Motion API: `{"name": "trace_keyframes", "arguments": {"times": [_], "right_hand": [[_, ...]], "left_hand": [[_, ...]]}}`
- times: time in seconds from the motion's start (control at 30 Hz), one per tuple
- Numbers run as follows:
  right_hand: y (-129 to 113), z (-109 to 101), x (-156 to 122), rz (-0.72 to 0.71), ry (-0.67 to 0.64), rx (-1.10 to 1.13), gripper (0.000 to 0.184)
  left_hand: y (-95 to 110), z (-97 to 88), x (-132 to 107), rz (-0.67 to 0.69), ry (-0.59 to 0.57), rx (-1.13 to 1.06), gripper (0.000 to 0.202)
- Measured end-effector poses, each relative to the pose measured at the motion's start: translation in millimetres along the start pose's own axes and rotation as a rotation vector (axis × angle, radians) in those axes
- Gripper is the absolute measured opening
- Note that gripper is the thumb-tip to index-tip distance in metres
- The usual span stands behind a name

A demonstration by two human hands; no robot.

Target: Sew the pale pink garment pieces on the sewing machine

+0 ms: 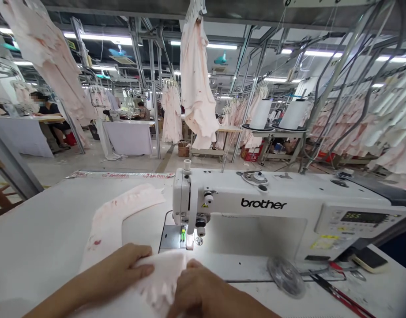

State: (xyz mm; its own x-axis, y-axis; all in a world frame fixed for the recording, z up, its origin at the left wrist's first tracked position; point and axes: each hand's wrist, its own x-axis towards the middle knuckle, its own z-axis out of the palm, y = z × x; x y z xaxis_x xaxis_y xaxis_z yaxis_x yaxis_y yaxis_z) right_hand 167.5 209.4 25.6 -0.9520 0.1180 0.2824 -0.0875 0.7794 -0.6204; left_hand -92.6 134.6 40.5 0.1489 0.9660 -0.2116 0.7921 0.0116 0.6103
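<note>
Pale pink fabric (163,269) with a gathered edge lies between my two hands in front of the sewing machine (223,194). My left hand (126,265) is closed on the fabric's left side, thumb on top. My right hand (196,287) grips its right edge with curled fingers, partly blurred. Just beyond the hands is the lit presser foot (189,240), beside a green guide (183,234) on the metal needle plate (168,236). A curved strip of the pink fabric (105,221) stretches across the table to the left.
On the right of the table lie a clear round dish (285,276), red-handled scissors (342,296) and a dark-topped pad (370,258). Two thread cones (261,115) stand behind the machine. Pink garments (198,84) hang overhead. A person (47,110) sits far left.
</note>
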Motion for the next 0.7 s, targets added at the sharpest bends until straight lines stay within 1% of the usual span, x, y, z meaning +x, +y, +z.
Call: {"name": "trace_keyframes", "arguments": {"times": [0.03,0.07,0.1,0.13,0.17,0.2,0.27,0.3,0.33,0.4,0.43,0.47,0.5,0.57,0.6,0.63,0.7], "right_hand": [[0,2,0,-0.056,-0.035,0.068,0.054],[1,4,-1,-0.094,-0.068,0.129,0.066],[1,5,-1,-0.116,-0.092,0.183,0.072],[1,6,-2,-0.113,-0.094,0.221,0.073],[1,5,-2,-0.092,-0.067,0.236,0.072],[0,3,-2,-0.06,-0.01,0.221,0.066],[-2,-3,0,-0.005,0.133,0.11,0.045],[-3,-6,0,-0.003,0.169,0.037,0.041],[-3,-9,1,-0.02,0.159,-0.033,0.039],[-2,-12,2,-0.086,0.035,-0.13,0.035],[0,-13,2,-0.108,-0.025,-0.16,0.031],[2,-13,2,-0.127,-0.064,-0.178,0.028],[4,-12,1,-0.138,-0.081,-0.184,0.027],[8,-11,-2,-0.159,-0.087,-0.164,0.026],[10,-11,-3,-0.176,-0.086,-0.144,0.026],[11,-11,-4,-0.191,-0.081,-0.123,0.026],[13,-11,-6,-0.189,-0.033,-0.097,0.026]], "left_hand": [[-3,-2.1,-1,-0.023,-0.04,-0.008,0.026],[-5,-5.4,-2,-0.038,-0.073,-0.012,0.03],[-7,-9.1,-1,-0.047,-0.092,-0.01,0.033],[-7,-12.7,0,-0.048,-0.104,-0.002,0.035],[-6,-15.6,1,-0.044,-0.114,0.018,0.036],[-4,-17.4,2,-0.039,-0.123,0.047,0.037],[2,-16.8,6,-0.04,-0.116,0.117,0.04],[6,-14.3,8,-0.051,-0.095,0.152,0.04],[10,-10.5,10,-0.066,-0.051,0.188,0.037],[16,0.3,12,-0.05,0.091,0.255,0.018],[20,6.9,13,0.001,0.161,0.284,0.007],[23,14.0,13,0.085,0.216,0.311,0.012],[25,21.3,14,0.19,0.253,0.334,0.021],[28,35.5,14,0.397,0.292,0.384,0.028],[29,41.7,14,0.474,0.307,0.415,0.029],[29,46.9,15,0.527,0.33,0.447,0.031],[26,53.4,16,0.583,0.371,0.505,0.038]]}}
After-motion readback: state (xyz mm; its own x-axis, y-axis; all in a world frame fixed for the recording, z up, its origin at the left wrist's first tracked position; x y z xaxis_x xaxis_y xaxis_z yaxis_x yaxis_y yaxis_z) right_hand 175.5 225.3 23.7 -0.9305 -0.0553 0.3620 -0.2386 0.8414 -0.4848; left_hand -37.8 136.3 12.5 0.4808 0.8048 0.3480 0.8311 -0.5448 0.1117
